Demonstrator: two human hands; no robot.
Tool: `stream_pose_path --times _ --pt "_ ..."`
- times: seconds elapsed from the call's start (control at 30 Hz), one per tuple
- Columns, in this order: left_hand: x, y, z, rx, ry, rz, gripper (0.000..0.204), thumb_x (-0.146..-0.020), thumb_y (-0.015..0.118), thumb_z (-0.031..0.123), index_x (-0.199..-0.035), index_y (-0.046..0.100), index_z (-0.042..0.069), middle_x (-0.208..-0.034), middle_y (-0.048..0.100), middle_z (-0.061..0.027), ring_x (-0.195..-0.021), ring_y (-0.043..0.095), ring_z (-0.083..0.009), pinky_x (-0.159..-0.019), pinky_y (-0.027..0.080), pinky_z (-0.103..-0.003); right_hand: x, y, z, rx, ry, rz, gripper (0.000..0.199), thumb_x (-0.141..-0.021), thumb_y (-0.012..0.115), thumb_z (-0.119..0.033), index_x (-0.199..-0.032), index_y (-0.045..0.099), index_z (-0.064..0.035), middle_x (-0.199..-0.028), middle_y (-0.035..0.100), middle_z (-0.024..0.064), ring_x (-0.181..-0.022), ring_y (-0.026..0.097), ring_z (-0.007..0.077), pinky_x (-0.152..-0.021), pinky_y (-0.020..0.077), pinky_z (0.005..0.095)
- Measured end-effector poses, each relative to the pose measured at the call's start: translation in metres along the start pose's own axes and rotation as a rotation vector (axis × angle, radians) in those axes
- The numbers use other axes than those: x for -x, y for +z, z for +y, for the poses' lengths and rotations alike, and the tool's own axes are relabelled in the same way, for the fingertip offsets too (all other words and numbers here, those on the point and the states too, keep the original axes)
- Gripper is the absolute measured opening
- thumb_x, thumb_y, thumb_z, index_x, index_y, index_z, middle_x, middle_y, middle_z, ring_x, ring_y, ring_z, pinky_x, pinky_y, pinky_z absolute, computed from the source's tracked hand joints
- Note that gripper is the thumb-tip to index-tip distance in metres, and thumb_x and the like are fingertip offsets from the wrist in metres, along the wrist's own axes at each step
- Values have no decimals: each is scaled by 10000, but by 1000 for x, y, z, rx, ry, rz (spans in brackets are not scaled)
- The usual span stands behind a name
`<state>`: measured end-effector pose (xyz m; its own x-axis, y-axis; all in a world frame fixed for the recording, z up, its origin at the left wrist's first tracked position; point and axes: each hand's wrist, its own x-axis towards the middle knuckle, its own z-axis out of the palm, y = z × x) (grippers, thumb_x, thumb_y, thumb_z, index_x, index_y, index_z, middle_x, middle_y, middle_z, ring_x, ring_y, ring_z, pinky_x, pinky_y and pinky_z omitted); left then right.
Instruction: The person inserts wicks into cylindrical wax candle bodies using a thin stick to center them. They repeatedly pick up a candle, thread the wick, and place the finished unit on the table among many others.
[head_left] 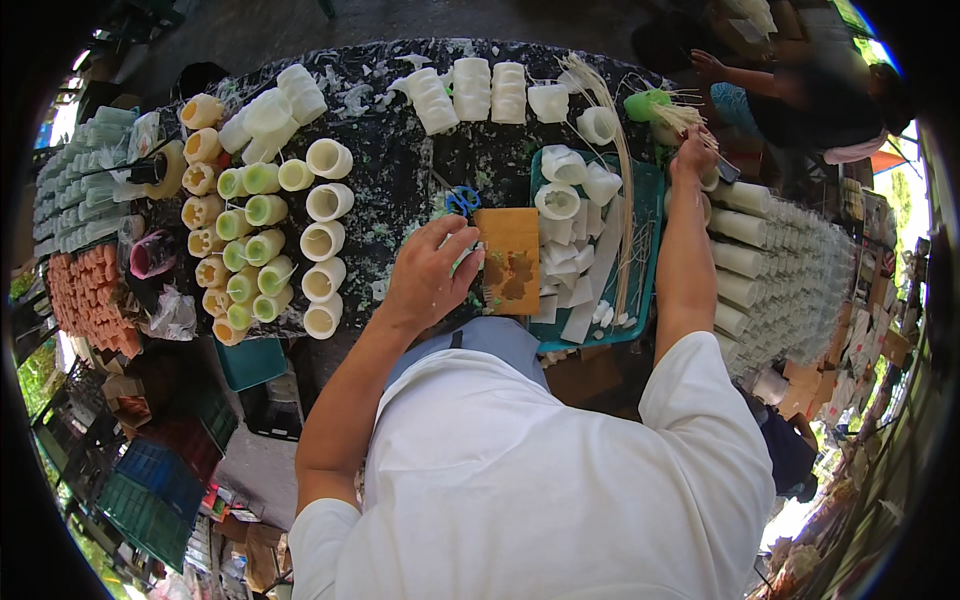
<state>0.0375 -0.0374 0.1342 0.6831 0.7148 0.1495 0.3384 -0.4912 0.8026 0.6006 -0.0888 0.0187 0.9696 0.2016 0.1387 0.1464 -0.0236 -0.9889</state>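
My left hand hovers over the near edge of the table, fingers loosely bent and apart, holding nothing I can see. Just beyond its fingertips lie blue-handled scissors. A brown stained board is right beside it. My right arm stretches to the far right, where my right hand closes around the ends of a bunch of pale candle wicks. The bunch sticks out of a green holder lying on its side. My fingertips are partly hidden among the wicks.
A teal tray with white wax pieces and long wicks sits right of the board. Hollow wax cylinders stand in rows at left; white wax candles line the far side. Wrapped white cylinders are stacked at right. Another person is at far right.
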Motion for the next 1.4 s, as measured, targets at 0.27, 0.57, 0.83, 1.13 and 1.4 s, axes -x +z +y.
stream_pose_path --times 0.27,0.57,0.83,1.13,1.4 --pt "0 8 -4 -7 3 -4 260 -900 787 130 -1135 726 39 -1217 700 -167 -1049 711 -365 -884 595 -423 4 -17 2 -29 5 -412 281 -803 680 41 -1083 693 28 -914 737 86 -803 713 197 -763 589 315" --pt "-101 74 15 125 113 -114 372 -896 760 111 -1248 670 33 -1210 684 -172 -1037 703 -367 -887 578 -428 22 5 -6 648 -610 -347 371 -770 913 -281 -1017 758 -51 -883 773 94 -818 744 258 -763 574 385" --pt "-286 218 2 85 -57 -77 832 -825 811 141 -1545 424 -16 -1425 598 -233 -1161 686 -317 -1041 529 -393 15 13 9 436 -404 -240 223 -830 868 -204 -983 789 -62 -921 795 96 -832 768 243 -777 591 373" --pt "-375 316 -7 113 498 -68 526 -876 780 238 -1373 652 123 -1348 673 -188 -1224 653 -363 -1059 513 -409 32 26 5 406 -481 -227 180 -881 786 -178 -1008 774 -50 -930 761 167 -861 742 343 -775 565 412" --pt "-390 312 25 81 497 -235 220 -943 709 231 -1119 775 117 -941 751 -197 -915 730 -396 -837 574 -446 32 3 -13 326 -410 -182 134 -952 749 -172 -981 748 -41 -819 772 71 -725 745 159 -659 559 322"
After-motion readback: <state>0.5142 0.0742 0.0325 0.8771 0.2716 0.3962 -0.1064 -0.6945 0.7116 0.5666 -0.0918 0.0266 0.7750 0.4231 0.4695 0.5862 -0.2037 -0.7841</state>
